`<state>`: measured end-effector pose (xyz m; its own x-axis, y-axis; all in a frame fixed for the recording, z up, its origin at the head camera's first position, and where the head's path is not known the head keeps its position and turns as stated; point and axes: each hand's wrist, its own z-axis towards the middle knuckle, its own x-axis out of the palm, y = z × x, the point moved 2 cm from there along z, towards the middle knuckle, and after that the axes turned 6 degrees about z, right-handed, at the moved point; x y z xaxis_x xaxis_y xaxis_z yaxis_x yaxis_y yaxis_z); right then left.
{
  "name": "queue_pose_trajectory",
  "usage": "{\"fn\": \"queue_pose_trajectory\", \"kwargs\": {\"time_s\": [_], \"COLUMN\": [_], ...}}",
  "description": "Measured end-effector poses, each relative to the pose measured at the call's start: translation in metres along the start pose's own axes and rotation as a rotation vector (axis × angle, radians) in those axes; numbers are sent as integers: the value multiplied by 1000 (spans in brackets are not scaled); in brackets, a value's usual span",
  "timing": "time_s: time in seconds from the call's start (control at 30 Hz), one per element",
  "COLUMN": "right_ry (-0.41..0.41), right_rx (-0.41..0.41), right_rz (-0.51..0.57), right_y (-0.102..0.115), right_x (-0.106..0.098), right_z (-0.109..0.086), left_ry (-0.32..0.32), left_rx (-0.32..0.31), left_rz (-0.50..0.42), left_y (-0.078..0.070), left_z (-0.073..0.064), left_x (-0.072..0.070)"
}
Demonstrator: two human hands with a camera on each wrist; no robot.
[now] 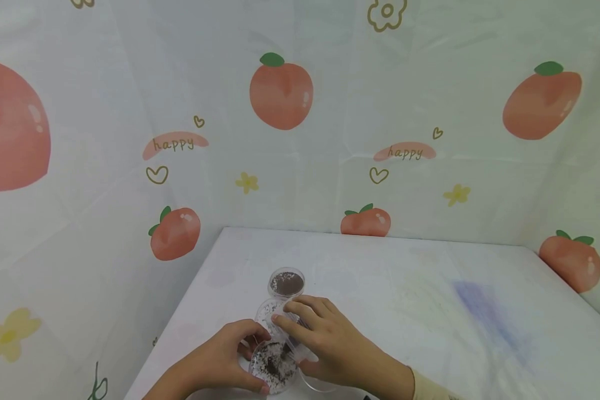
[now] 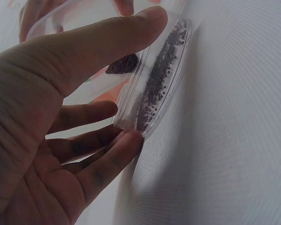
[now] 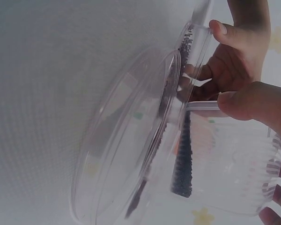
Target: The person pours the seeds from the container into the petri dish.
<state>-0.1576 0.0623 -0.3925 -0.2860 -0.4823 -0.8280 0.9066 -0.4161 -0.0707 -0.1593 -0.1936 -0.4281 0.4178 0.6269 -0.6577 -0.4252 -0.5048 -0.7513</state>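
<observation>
A round clear petri dish (image 1: pixel 273 366) with dark granules and white specks lies on the table. My left hand (image 1: pixel 225 355) holds its rim between thumb and fingers; in the left wrist view the granules form a thin layer inside the dish (image 2: pixel 161 70). Over its right side, my right hand (image 1: pixel 330 339) grips a clear plastic container (image 3: pixel 234 164), tilted toward the dish. Dark granules (image 3: pixel 183 159) have gathered along one wall of this container. Its mouth is partly hidden by my right fingers in the head view.
Farther back stands a petri dish of darker granules (image 1: pixel 286 283). Between it and the front dish is another dish with mostly white specks (image 1: pixel 267 314), partly covered by my right hand. Clear round plasticware (image 3: pixel 117 140) lies beside the held dish. A peach-printed cloth (image 1: pixel 320 166) hangs behind the table.
</observation>
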Motion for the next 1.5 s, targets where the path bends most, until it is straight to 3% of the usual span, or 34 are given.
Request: {"fn": "queue_pose_trajectory", "kwargs": {"time_s": [0.57, 0.83, 1.3, 1.5], "right_ry": [-4, -22, -67, -112], "right_rx": [40, 222, 577, 702], "right_rz": [6, 95, 563, 651], "right_y": [2, -17, -77, -110], "right_x": [-7, -10, -25, -24], "right_z": [2, -7, -38, -63], "left_ry": [0, -5, -34, -28], "left_rx": [7, 43, 27, 27], "left_rz": [-14, -38, 4, -4], "left_y": [-1, -1, 4, 3], "left_z": [1, 0, 0, -1], "left_x": [-1, 0, 4, 4]}}
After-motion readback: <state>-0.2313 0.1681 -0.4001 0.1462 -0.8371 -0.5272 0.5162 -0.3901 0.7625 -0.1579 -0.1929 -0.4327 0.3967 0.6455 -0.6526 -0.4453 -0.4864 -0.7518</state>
